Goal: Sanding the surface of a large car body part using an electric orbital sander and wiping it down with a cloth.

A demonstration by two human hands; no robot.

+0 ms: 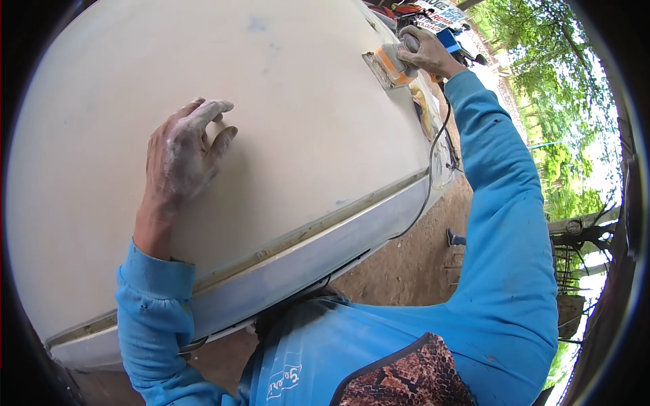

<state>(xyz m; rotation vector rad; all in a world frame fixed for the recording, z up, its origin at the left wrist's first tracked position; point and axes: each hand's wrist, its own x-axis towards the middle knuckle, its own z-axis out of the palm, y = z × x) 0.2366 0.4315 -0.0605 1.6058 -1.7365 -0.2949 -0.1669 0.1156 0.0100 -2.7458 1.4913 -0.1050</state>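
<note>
A wide cream-white vehicle panel, dull and dusty with faint blue-grey spots, spreads out in front of me. At its far right edge, my right hand is wrapped round the top of an orange and grey power sander. The sander's flat pad is at the panel's edge; whether it touches there I cannot tell. My left hand, coated in white dust, is over the left part of the panel. It holds nothing, its fingers loosely bent and the thumb apart.
A black cord hangs along the panel's right side. Near me runs a grooved seam above a pale side strip. Brown dirt ground shows below, with another person's foot. Parked motorbikes and a sign stand beyond.
</note>
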